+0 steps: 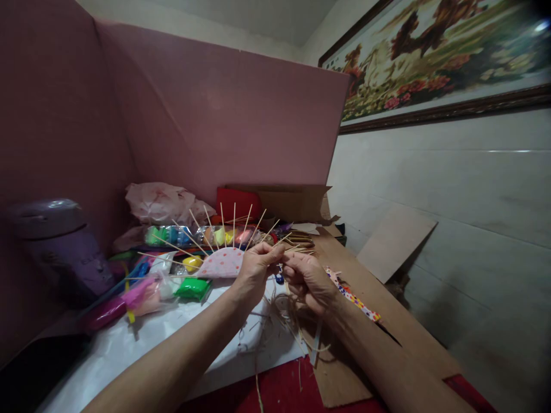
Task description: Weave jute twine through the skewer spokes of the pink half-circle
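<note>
A pink half-round piece with red dots (221, 263) stands on the table, and several thin wooden sticks (235, 221) fan out from its curved edge. My left hand (258, 267) is closed in a pinch at its right side, covering part of it. Close against those fingertips, my right hand (307, 278) is pinched too. Pale twine (282, 312) hangs in loose loops below both hands and seems to run up into the right fingers. What lies exactly between the fingertips is too small to tell.
Bagged coloured clay (192, 288) and a row of clay packs (185, 235) lie left and behind. A purple bottle (64, 252) stands far left. Cardboard (344, 367) covers the right side, with a dotted strip (357, 301) on it. White sheeting (172, 338) lies in front.
</note>
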A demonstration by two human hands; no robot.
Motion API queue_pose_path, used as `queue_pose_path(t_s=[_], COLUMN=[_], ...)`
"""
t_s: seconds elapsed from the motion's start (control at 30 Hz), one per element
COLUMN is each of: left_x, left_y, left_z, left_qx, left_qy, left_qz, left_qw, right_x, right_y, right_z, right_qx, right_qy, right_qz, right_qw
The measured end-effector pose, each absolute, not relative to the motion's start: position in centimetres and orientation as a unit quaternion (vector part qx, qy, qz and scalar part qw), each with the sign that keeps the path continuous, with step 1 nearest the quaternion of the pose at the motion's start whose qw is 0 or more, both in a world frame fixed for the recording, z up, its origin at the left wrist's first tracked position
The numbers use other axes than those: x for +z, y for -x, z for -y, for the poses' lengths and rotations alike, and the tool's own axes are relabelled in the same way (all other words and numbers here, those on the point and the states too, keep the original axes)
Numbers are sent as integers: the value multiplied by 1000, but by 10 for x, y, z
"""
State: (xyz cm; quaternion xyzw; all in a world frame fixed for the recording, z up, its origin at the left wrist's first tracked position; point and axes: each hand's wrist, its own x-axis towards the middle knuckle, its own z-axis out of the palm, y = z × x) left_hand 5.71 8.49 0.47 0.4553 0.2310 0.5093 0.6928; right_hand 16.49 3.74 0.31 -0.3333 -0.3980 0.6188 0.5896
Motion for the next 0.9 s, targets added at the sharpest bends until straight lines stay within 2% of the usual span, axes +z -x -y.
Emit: queue_pose_path(t_s=[0.23,0.43,0.67,0.9], left_x=[2,-1,0,2], left_y=[-59,-62,-60,-58], left_z=[-85,-84,-85,-87], left_qx=[545,542,534,551], left_qy=[-467,-469,-453,-514], left_qz=[-303,-249,-269,-279], left_qw=[627,652,662,595], right_x=[2,1,2,-2], right_y=[-163,-162,-162,-162], right_z=[-38,-38,-38,-40], right_qx=[547,501,483,475], right_qy=[386,385,398,418], right_qz=[396,402,399,422], right_qw=[628,663,670,650])
